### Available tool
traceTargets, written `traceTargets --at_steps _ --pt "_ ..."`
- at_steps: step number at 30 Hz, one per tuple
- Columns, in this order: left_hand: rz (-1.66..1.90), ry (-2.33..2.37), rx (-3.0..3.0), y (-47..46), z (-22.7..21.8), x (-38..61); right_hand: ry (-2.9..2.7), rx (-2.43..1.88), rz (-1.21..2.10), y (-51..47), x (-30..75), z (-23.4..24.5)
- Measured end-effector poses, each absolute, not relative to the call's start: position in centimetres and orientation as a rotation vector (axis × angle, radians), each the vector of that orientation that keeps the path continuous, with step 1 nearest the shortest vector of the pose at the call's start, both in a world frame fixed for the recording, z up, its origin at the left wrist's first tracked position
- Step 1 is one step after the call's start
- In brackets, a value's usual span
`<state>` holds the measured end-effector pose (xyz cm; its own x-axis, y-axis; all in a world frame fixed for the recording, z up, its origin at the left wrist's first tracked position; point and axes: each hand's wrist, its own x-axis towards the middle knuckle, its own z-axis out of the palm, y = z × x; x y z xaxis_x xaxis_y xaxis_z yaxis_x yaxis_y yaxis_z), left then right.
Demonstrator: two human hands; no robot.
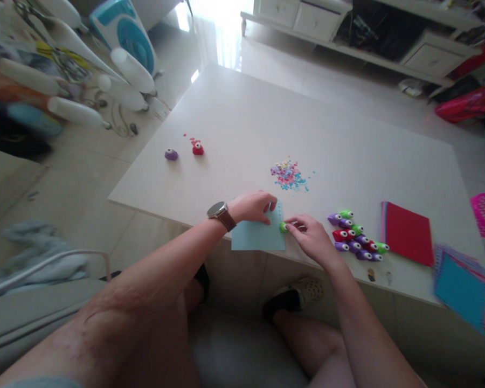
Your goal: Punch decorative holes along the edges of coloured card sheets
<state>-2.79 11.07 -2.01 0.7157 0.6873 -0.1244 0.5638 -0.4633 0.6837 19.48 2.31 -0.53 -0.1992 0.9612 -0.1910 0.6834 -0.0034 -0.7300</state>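
Note:
A light blue sheet of paper (253, 237) lies at the table's near edge, partly hanging over it. A row of small punched cut-outs runs along its right side. My left hand (258, 206) rests on the sheet's upper part, fingers bent and thumb apart from them. A watch is on that wrist. On the sheet's right edge sits a small green craft punch (283, 227), pinched between the thumb and fingers of my right hand (307, 233). Beyond the sheet is a loose pile of coloured paper confetti (290, 175).
Several purple, red and green punches (355, 237) are grouped to the right, beside a stack of red paper (408, 233) and blue sheets (463, 291). A purple punch (171, 154) and a red punch (198, 149) stand at the left on the white table (327, 124).

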Motion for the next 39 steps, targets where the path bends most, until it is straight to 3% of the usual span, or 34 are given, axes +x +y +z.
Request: traceTargets --at_steps 20,28,39 --pt "0.132 0.980 2.261 10.8 -1.7 -2.6 -1.877 -1.659 0.997 2.3 18.6 -1.2" --pt "0.082 1.060 2.321 10.3 -1.0 -1.9 -1.605 -1.741 1.177 2.4 18.4 -1.7" --pt "0.085 1.010 2.383 10.4 -1.6 -2.2 -1.709 -1.852 1.089 2.6 18.9 -1.0"
